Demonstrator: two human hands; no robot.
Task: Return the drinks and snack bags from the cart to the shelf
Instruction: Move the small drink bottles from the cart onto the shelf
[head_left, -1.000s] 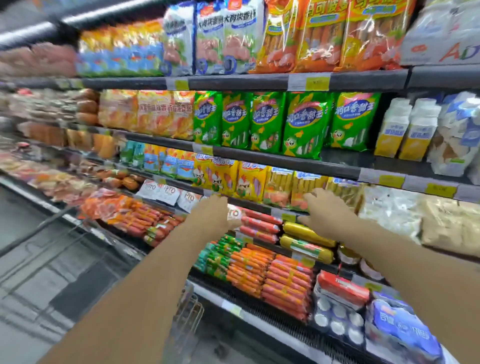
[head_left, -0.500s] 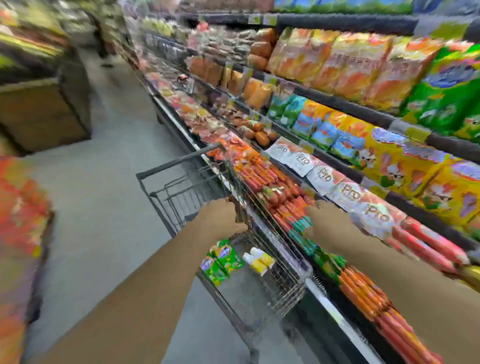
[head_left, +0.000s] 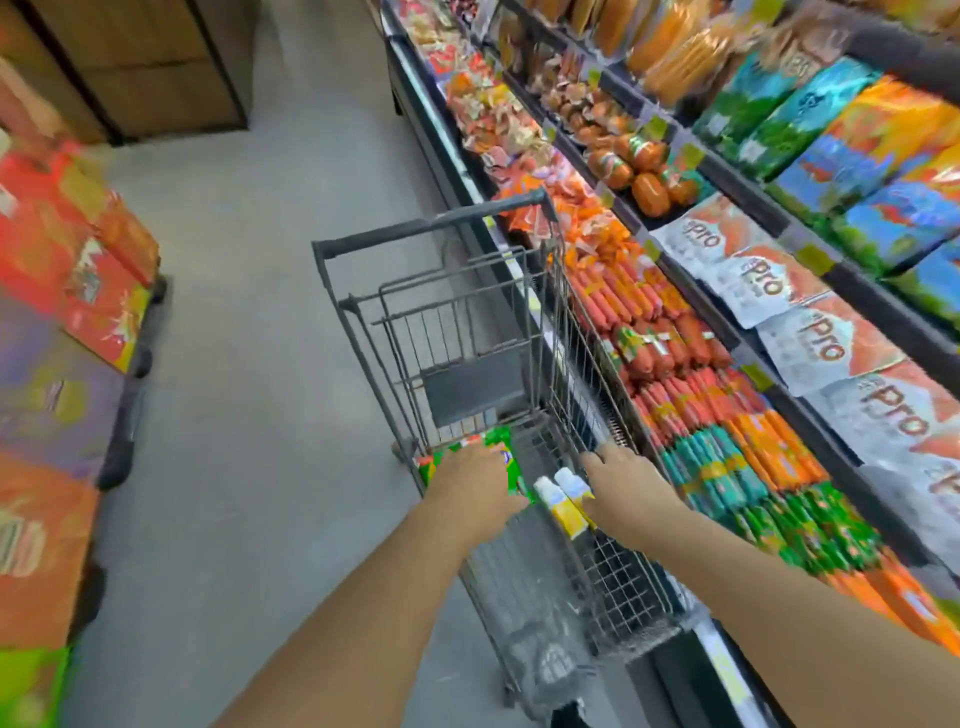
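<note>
The left hand reaches down into the wire shopping cart and lies on the green snack bags. Its fingers curl over the top bag, though whether they have actually closed on it cannot be told (the back of the hand hides the fingertips). The right hand is at 3 o'clock from the left one, also low in the basket, with its fingers spread and pointing toward 11 o'clock. It holds nothing that can be seen. Its thumb side lies just beside the two drink bottles, yellow with white caps, which rest side by side between the two hands, touching each other and leaning against the green bags.

The cart stands on a grey concrete floor with its handle bar at 12 o'clock and its right side close against the shelving. At 3 o'clock from the cart, the open shelf unit runs along the aisle: red and orange sausage packs on the lowest tier, white "Pro" bags above them, and blue, green and orange packs higher still. At 9 o'clock, red boxes sit stacked on a low display, much blurred. A wooden-fronted stand is at 11 o'clock.
</note>
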